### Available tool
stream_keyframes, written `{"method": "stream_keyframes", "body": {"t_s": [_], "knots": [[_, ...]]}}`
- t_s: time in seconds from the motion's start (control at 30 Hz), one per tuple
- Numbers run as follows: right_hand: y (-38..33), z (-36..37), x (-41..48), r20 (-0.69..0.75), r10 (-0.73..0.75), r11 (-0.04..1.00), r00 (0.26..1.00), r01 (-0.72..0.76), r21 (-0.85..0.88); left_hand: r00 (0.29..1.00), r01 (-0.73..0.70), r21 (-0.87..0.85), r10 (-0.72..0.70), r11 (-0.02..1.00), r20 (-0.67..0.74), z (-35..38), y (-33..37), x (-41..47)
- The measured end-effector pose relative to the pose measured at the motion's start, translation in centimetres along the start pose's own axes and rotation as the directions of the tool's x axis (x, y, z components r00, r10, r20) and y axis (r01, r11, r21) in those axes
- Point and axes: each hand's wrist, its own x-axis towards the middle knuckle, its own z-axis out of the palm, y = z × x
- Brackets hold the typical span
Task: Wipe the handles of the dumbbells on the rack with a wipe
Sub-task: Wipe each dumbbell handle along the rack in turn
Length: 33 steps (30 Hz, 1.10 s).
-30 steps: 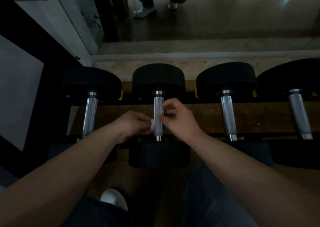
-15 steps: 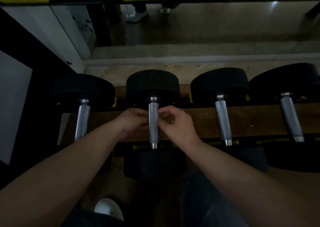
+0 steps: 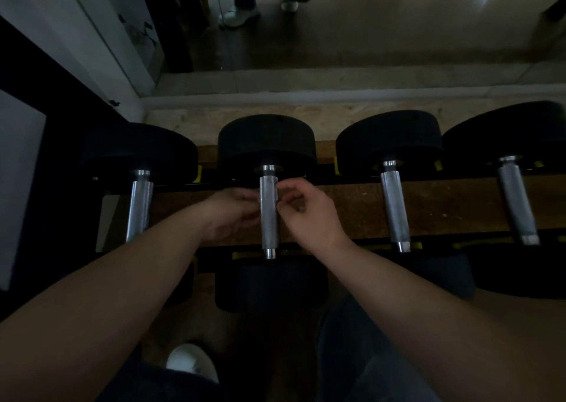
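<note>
Several black dumbbells lie side by side on the rack (image 3: 444, 208), each with a knurled steel handle. My left hand (image 3: 232, 214) and my right hand (image 3: 309, 214) are on either side of the second dumbbell's handle (image 3: 269, 221), near its far end. The left fingers are closed against the handle's left side. My right thumb and forefinger pinch at its right edge. No wipe shows in this dim view; what is between the fingers is hidden.
Three more handles flank this one: one at left (image 3: 139, 205), one at right (image 3: 395, 205) and one at far right (image 3: 516, 199). A floor-level mirror (image 3: 337, 34) stands behind the rack. My white shoe (image 3: 191, 361) shows below.
Both hands have slid along the second handle toward its far end. The white wipe seen at my left fingertips one second ago is hidden now.
</note>
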Motion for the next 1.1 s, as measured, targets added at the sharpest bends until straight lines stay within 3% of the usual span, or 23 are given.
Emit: {"method": "stream_keyframes", "body": {"t_s": [0.1,0.17,0.27,0.33,0.47,0.6,0.67,0.73,0.8,0.83,0.9,0.97,1.0,1.03,1.1], "knots": [[0.2,0.2,0.0,-0.018,-0.002,1.0,1.0,0.001,-0.024,0.972,0.148,0.311,-0.196,0.939,0.131,0.0,-1.2,-0.7],[0.2,0.2,-0.1,-0.021,-0.005,1.0,1.0,0.005,-0.02,0.982,0.117,0.23,-0.147,0.966,0.118,0.0,-1.3,-0.2],[0.0,0.1,-0.1,-0.017,0.002,1.0,1.0,-0.001,0.018,0.999,-0.033,-0.038,0.033,0.999,-0.006,0.2,-0.6,0.9],[-0.2,0.0,-0.1,-0.019,0.011,0.999,1.0,-0.01,0.038,0.999,-0.032,-0.05,0.032,0.998,0.002,0.3,-0.6,1.1],[-0.1,0.0,-0.1,-0.017,0.035,0.998,0.999,-0.034,0.046,0.975,0.157,0.165,-0.179,0.974,0.134,0.1,-1.2,0.1],[-0.1,0.1,0.0,-0.019,0.049,0.996,0.999,-0.048,0.073,0.999,-0.032,-0.079,0.033,0.996,0.008,0.4,-0.5,0.9],[-0.1,0.1,0.0,-0.022,0.056,0.995,0.998,-0.054,0.081,0.999,-0.05,-0.126,0.05,0.991,-0.005,0.1,-0.3,1.0],[-0.1,0.1,0.0,-0.032,0.062,0.996,0.998,-0.059,0.071,0.994,0.085,0.101,-0.091,0.991,0.056,0.0,-0.9,0.2],[-0.2,0.2,-0.1,-0.042,0.072,0.996,0.996,-0.069,0.064,0.966,0.181,0.397,-0.238,0.9,0.099,0.2,-1.6,-1.2],[-0.3,0.2,-0.1,-0.045,0.078,0.995,0.996,-0.075,0.062,0.966,0.184,0.441,-0.245,0.879,0.085,0.2,-1.7,-1.6],[-0.3,0.1,-0.2,-0.046,0.09,0.994,0.995,-0.086,0.066,0.991,0.126,0.32,-0.136,0.939,0.008,0.4,-1.4,-1.7],[-0.4,0.1,-0.2,-0.038,0.1,0.993,0.994,-0.097,0.072,0.988,0.017,0.02,-0.014,1.0,-0.152,0.8,-0.3,-1.8],[-0.4,0.1,-0.2,-0.041,0.101,0.993,0.994,-0.098,0.071,0.976,-0.041,-0.038,0.032,0.998,-0.215,1.1,0.2,-1.8],[-0.4,0.1,-0.2,-0.045,0.096,0.993,0.994,-0.093,0.066,0.965,-0.066,0.007,0.065,0.998,-0.255,1.4,0.4,-2.0],[-0.4,0.2,-0.3,-0.051,0.083,0.995,0.995,-0.079,0.06,0.959,-0.014,0.255,0.085,0.967,-0.272,2.0,0.3,-3.0]]}}
